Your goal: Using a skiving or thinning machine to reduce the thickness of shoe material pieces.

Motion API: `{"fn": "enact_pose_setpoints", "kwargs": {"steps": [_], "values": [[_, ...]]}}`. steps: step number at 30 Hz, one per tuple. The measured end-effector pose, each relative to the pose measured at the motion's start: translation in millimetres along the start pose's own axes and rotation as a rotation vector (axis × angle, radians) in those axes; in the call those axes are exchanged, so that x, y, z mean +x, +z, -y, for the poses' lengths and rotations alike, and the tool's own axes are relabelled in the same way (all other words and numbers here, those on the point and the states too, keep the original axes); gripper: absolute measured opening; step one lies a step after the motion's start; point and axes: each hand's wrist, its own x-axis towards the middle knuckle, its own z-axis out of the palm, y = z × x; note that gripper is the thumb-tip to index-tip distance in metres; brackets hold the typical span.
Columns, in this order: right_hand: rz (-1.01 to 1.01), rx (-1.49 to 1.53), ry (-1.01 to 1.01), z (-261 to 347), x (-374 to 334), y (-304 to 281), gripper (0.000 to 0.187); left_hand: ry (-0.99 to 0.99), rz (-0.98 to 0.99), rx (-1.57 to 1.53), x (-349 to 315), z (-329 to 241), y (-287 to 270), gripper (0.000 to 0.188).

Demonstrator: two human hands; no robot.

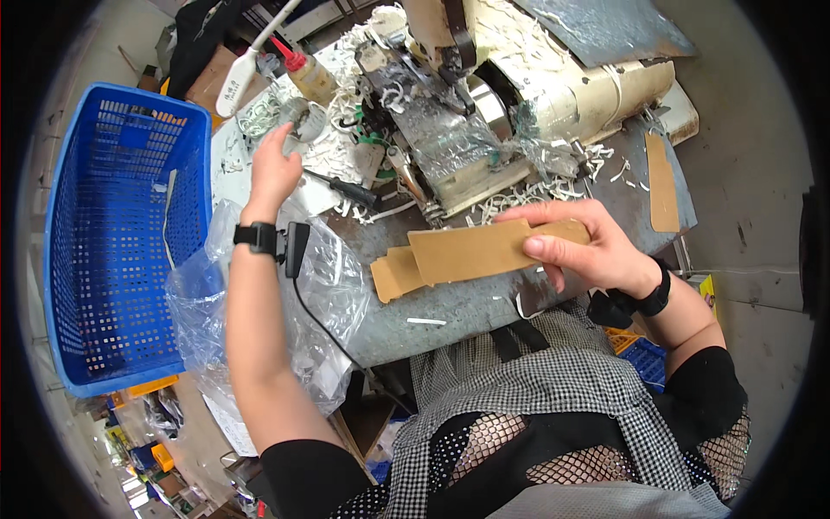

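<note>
My right hand (596, 246) grips several flat tan pieces (471, 253), thumb on top and fingers beneath. They look like leather or card and fan out to the left above the table's near edge. Farther off, my left hand (277, 171) reaches over the left of the table with its forefinger stretched out and thumb apart. It is nearest a round, clear-looking item (309, 123) among white scraps; I cannot tell whether the fingertip touches it. Beside that hand lies a black-handled tool (354, 192). A single tan piece (662, 183) rests at the table's right end.
A worn cream machine (596, 99) with a shiny roller fills the table's back, strewn with white strips. A red-tipped glue bottle (307, 73) and a white lamp arm (244, 76) are behind my left hand. A blue basket (73, 259) and clear plastic bag (333, 285) flank my left forearm.
</note>
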Motion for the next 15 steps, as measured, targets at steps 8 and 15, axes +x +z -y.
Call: {"fn": "enact_pose_setpoints", "kwargs": {"steps": [8,15], "values": [[-0.012,0.025,0.04,-1,-17,5,0.036,-0.071,0.096,0.211,40,4,30,0.058],[-0.015,0.015,0.011,3,-13,-4,0.036,0.129,-0.196,-0.183,-7,-67,-2,0.013]]}}
